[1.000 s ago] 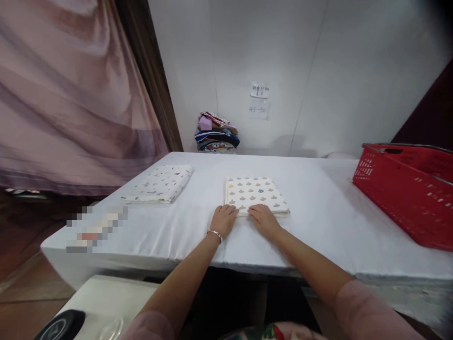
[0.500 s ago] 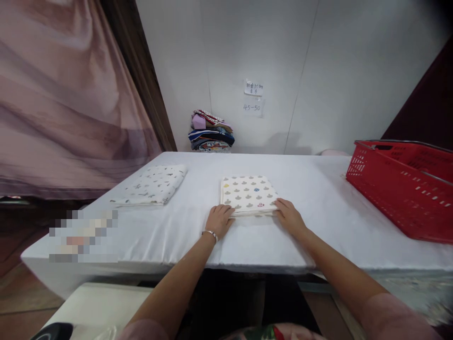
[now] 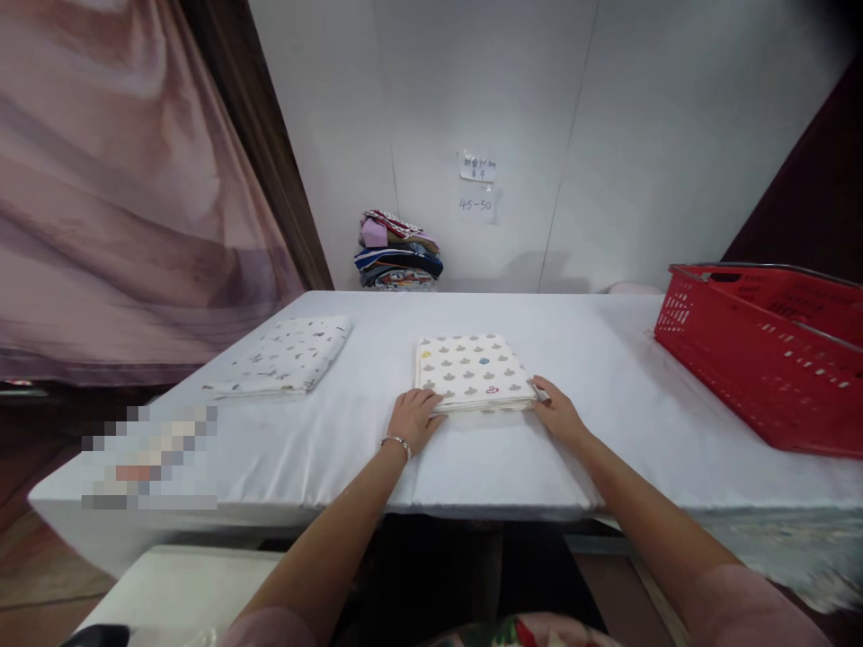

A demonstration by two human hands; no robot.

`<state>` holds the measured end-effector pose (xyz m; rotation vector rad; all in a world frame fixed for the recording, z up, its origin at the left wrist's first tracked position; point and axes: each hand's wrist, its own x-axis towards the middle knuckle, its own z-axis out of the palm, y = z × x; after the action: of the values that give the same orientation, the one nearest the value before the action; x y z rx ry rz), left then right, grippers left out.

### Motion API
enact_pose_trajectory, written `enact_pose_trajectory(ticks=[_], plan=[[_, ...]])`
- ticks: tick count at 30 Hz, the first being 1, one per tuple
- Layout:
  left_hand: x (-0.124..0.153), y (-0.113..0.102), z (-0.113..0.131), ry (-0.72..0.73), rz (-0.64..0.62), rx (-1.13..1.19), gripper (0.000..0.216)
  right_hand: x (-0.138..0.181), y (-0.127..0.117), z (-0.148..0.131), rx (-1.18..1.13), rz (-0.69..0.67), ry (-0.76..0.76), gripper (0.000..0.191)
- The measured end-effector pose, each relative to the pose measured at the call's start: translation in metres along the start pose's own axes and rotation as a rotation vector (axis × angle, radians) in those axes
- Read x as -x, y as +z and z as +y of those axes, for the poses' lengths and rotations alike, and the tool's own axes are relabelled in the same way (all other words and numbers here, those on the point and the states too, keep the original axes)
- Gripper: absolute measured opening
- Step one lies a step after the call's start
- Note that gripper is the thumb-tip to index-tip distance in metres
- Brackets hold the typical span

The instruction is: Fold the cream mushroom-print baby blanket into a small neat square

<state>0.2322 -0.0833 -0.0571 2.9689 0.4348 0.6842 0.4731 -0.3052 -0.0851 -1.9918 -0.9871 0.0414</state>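
A folded cream cloth (image 3: 472, 370) lies flat in the middle of the white-covered table. Grey shapes repeat across its top, with a yellow, a blue and a pink one among them. At its near left corner, the fingers of my left hand (image 3: 413, 420) lie over the edge, thumb along the near side. My right hand (image 3: 559, 411) pinches the near right corner between thumb and fingers, and a bit of that corner stands up. The layers show along the near edge. Farther left rests a second folded white cloth (image 3: 287, 355) with small dark prints, untouched.
A red plastic basket (image 3: 755, 359) stands on the table at the right. Behind the table's far edge is a stack of folded fabrics (image 3: 397, 256), near paper notes (image 3: 476, 205) on the wall. A blurred-out patch (image 3: 152, 458) covers something at the front left.
My right hand has shifted slightly right at the cloth's corner, and its fingers now pinch a raised bit. My left hand keeps its place on the cloth. The whole view has shifted slightly.
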Motion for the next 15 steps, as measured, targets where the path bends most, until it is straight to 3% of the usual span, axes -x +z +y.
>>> enact_pose_trajectory(ticks=[5, 15], plan=[[-0.005, 0.002, 0.003, -0.074, 0.034, 0.045, 0.023, 0.017, 0.002, -0.003, 0.037, 0.167, 0.010, 0.017], [-0.007, 0.006, 0.004, -0.092, 0.060, 0.051, 0.024, 0.025, 0.006, -0.015, 0.372, 0.176, -0.221, 0.029]])
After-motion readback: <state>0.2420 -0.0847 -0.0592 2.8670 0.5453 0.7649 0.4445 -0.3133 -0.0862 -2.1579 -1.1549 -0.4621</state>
